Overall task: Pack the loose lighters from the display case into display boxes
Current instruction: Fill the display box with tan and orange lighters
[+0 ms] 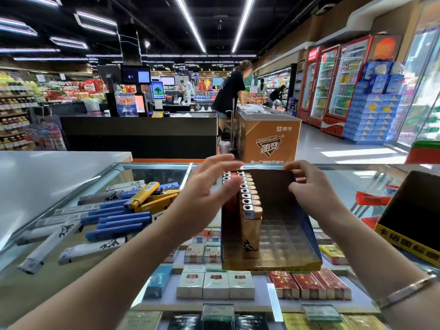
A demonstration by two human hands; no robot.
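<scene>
A gold and blue display box stands on the glass display case. One row of gold lighters stands upright along its left side, metal tops up. My left hand hovers over the box's left edge with fingers spread and holds nothing. My right hand grips the box's back right corner. A pile of loose lighters, blue, white, grey and yellow, lies on the glass to the left.
A black and yellow box stands at the right edge. Cigarette packs lie under the glass. A white counter is at the left. Beyond are a checkout desk, a brown freezer and a person.
</scene>
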